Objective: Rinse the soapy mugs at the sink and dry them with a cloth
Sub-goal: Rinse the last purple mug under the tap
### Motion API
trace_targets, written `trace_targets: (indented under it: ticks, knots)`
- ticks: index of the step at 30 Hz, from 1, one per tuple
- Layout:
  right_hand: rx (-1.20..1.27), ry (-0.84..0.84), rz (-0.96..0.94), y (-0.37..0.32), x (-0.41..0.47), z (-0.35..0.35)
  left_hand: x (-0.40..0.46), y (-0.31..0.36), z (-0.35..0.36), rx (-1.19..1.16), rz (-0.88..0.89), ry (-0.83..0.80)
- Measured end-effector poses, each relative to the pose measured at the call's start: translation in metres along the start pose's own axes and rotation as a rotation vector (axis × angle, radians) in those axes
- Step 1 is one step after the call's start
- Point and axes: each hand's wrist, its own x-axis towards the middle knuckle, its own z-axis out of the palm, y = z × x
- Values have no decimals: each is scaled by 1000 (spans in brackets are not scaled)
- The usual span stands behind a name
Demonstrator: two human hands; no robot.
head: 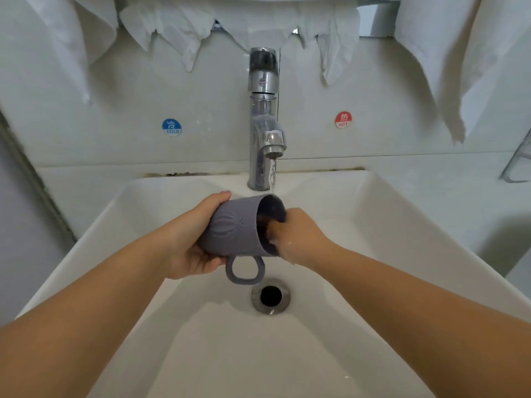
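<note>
Two bare forearms reach in from the bottom edge, over the white sink [388, 214], and meet above the basin. The left hand [186, 242] holds the grey mug [232, 228] on its side by the base end, its grip curled round the body with the thumb over the top. The mug's mouth points right and slightly away, and its looped handle hangs straight down, just above the round metal drain [270, 295]. A raised, ribbed pattern shows on the mug's wall. The right hand [298, 237] is at the mug's mouth with its fingers pushed inside; whether that grip is curled or flat I cannot tell, since the fingers are hidden by the rim. The hand looks wet.

A thin stream of water [272, 175] runs from the chrome tap [263, 116] and lands at the mug's upper rim. On the wall left of the tap, a round blue sticker [171, 127] reads "COLD" under a Chinese character; to the right, a red sticker [343, 120] reads "HOT" under another. White cloths [178, 27] hang along the top of the wall, with larger white towels [448, 67] draped at both sides.
</note>
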Motion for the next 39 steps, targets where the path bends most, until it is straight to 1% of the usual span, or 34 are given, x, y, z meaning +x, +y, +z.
trace_targets:
  ticks: [2, 4, 5, 7, 9, 10, 11, 14, 17, 20, 25, 27, 29, 32, 34, 36, 39]
  knots:
    - [130, -128, 35, -1, -3, 0, 1, 1, -2, -14, -3, 20]
    - [204, -266, 59, 0, -5, 0, 2, 1, -5, -14, -8, 37]
    - [241, -306, 87, 0, -5, 1, 2, 1, -6, -8, -16, 40]
    - [215, -276, 106, 0, -5, 1, 2, 0, -6, 15, -44, 33]
    - [42, -164, 64, 0, -5, 2, 1, 0, -4, 39, -77, 6]
    - [-8, -125, 28, -1, -5, 2, 1, 0, -3, 47, -85, -3]
    - [-4, -104, 22, 0, -3, 3, 1, 1, -3, 50, -87, -3]
    - [131, -138, 93, -2, -5, 2, 2, 2, -7, 36, -92, -8]
    - [125, -257, 32, -6, -7, -1, 1, 3, -10, 30, -125, -37]
    - [118, -304, 24, -8, -10, -2, 1, 3, -13, 18, -127, -44]
    - [-34, -131, 3, -6, -5, -3, 2, 2, -14, 99, -130, -94]
    - [-36, -133, 31, -2, -3, -7, -1, 3, -13, 57, -88, -105]
    - [2, -207, 71, 0, -3, -10, -5, 1, -15, 22, -48, -144]
    - [270, -342, 173, 3, -5, -13, -8, -4, -19, -9, 6, -158]
    - [326, -367, 169, 4, -5, -11, -9, -7, -19, -37, 8, -146]
    - [231, -308, 111, 1, -4, -8, -12, -7, -18, -49, 11, -128]
    - [39, -141, 34, -3, -2, -6, -17, -5, -14, -69, 11, -117]
